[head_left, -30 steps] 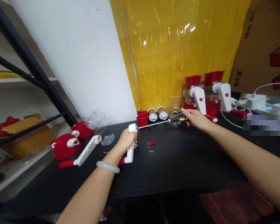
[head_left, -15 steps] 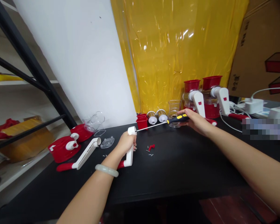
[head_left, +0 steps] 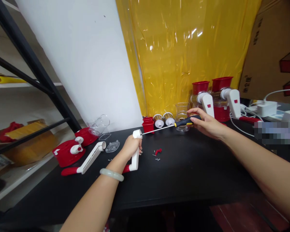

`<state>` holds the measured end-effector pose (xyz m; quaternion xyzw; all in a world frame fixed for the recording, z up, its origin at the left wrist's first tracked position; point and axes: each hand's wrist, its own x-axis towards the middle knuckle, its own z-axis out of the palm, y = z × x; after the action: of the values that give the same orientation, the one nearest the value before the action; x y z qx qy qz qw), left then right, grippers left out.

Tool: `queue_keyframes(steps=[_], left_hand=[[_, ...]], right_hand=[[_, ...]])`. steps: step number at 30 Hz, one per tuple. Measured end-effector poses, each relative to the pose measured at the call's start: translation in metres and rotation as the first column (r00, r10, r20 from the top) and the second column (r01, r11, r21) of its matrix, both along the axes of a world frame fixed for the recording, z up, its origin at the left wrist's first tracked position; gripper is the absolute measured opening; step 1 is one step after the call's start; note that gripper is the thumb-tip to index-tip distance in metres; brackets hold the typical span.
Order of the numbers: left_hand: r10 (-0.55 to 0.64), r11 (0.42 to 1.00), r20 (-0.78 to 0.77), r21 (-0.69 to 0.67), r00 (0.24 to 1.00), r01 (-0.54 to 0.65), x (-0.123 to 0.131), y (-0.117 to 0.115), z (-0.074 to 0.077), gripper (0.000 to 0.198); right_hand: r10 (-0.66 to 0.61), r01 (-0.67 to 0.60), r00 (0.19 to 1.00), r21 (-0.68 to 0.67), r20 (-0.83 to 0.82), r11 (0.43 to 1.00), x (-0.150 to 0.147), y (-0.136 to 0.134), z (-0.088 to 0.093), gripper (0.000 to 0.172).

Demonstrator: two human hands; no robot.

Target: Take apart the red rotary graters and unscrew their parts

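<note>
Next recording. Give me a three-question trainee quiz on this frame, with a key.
1. True or false: the right hand holds the screwdriver by its black-and-yellow grip.
2. Fill in: small loose ____ lie on the black table beside the red clip.
3. The screwdriver's tip meets: A) the red clip; B) the top end of the white crank handle gripped by the left hand; C) the black table.
Key: 1 true; 2 screws; 3 B.
</note>
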<state>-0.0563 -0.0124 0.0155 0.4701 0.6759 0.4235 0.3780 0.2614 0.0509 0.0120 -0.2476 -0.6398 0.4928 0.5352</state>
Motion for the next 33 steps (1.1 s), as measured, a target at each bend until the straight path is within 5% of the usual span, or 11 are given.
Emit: queue_keyframes(steps=[6,14,18,25,33], left_hand=[[0.013,1.000,0.023,0.007,1.000,-0.013,0.000,0.000,0.002,0.011],[0.008,1.000,0.004,-0.011,1.000,-0.008,-0.002,0.001,-0.001,0.008],[0.003,1.000,-0.001,-0.019,1.000,-0.003,-0.001,0.001,-0.001,0.008],[0.006,1.000,0.009,-0.020,1.000,-0.006,-0.001,0.000,0.001,0.009],[-0.008,0.999,0.005,-0.037,1.000,0.009,0.005,-0.003,0.000,0.011]], right_hand=[[0.104,-0.105,0.989,-0.009,-0.109,0.994,0.000,-0.006,0.002,0.045],[-0.136,0.135,0.950,0.021,0.283,0.991,-0.005,0.004,-0.006,0.046],[-0.164,0.161,0.976,0.027,0.146,0.987,-0.005,0.006,-0.007,0.035],[-0.101,0.099,0.994,0.073,0.036,0.992,-0.001,0.009,-0.009,0.048],[-0.084,0.081,0.995,-0.063,-0.051,0.995,-0.009,0.000,-0.003,0.051]])
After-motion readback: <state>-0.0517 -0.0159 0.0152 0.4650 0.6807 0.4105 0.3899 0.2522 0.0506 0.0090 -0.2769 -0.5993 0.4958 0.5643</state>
